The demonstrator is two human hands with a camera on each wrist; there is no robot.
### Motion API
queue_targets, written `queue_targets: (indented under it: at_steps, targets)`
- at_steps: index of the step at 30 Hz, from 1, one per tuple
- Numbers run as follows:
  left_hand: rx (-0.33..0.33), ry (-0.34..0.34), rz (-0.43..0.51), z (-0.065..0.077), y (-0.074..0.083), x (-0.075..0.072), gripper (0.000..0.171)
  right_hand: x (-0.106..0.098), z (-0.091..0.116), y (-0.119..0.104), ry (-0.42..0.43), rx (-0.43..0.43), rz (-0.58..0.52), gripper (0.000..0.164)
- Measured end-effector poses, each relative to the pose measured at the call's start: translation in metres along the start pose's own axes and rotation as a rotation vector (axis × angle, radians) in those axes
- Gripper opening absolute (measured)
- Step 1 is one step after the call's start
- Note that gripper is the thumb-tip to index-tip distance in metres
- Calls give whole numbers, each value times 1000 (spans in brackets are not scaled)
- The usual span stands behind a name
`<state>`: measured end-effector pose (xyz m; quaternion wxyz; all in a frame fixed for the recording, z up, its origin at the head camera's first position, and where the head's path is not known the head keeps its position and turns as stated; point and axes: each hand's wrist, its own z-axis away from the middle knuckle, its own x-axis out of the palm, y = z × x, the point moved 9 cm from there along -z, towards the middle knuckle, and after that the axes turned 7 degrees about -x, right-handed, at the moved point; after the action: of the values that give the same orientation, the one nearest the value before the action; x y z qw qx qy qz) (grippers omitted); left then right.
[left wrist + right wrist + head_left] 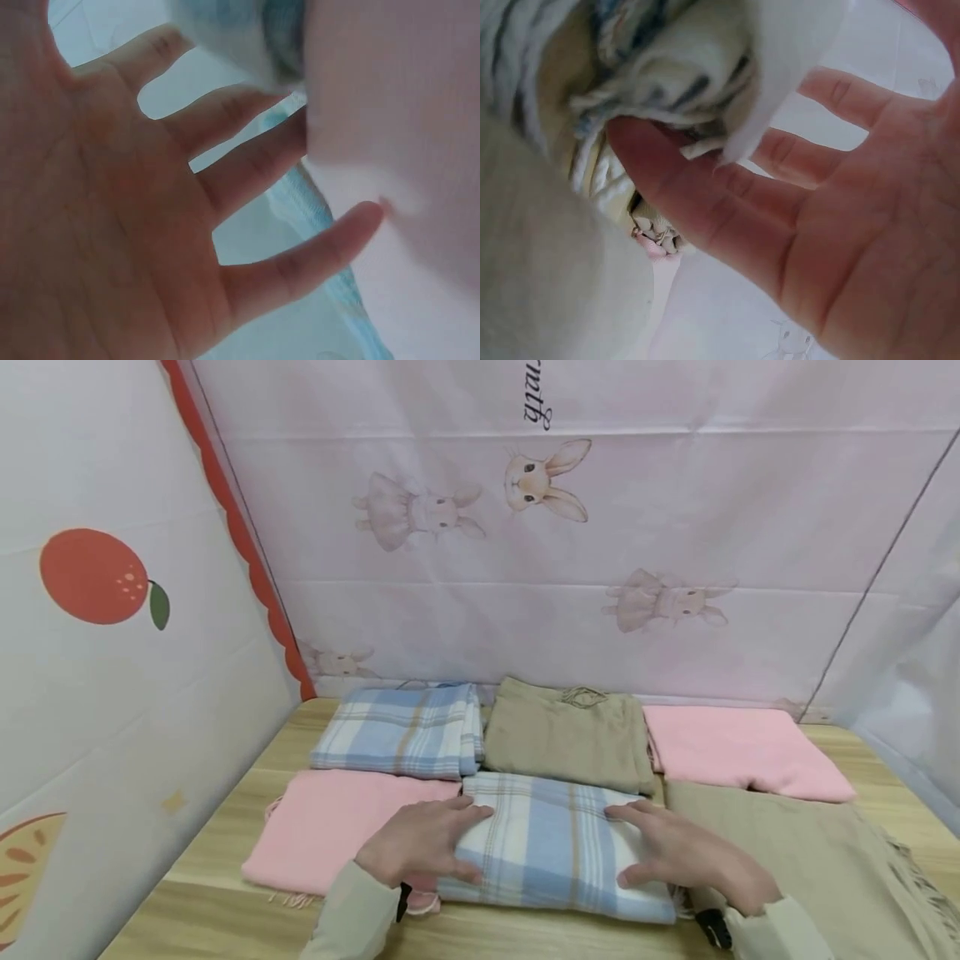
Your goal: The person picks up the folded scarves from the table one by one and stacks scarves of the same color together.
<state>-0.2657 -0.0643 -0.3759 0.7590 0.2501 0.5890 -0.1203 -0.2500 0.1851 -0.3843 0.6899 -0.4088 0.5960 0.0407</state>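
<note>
A folded blue-and-white plaid scarf [551, 852] lies at the front middle of the table. My left hand [420, 843] rests at its left edge, fingers spread across the cloth. Opposite it, my right hand [678, 852] touches the right edge in the same way. In the left wrist view the left hand's palm [127, 195] shows extended fingers, with the little finger touching pink cloth [405, 150]. The right wrist view shows extended fingers [720, 217] against the plaid scarf's edge and fringe [697, 82]; some fingertips are hidden behind it.
Around it lie a pink scarf [330, 827] at front left, another plaid scarf [401, 727] at back left, a khaki scarf [566, 731] at back middle, pink cloth [746, 747] at back right and a fringed khaki scarf [810, 860] at front right. A rabbit-print curtain [465, 627] stands behind.
</note>
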Motion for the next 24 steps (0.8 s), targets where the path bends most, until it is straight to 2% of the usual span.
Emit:
queue_targets:
  at_steps: [6,14,24]
  targets:
    - [47,40,-88,-3,9,6,80,-2,3,5,-28,26,-43,85]
    - [48,69,-117,-9,18,12,79,-8,9,19,-53,96,-98,87]
    - [32,83,-147,-10,22,10,79,-10,8,22,-52,67,-96,87]
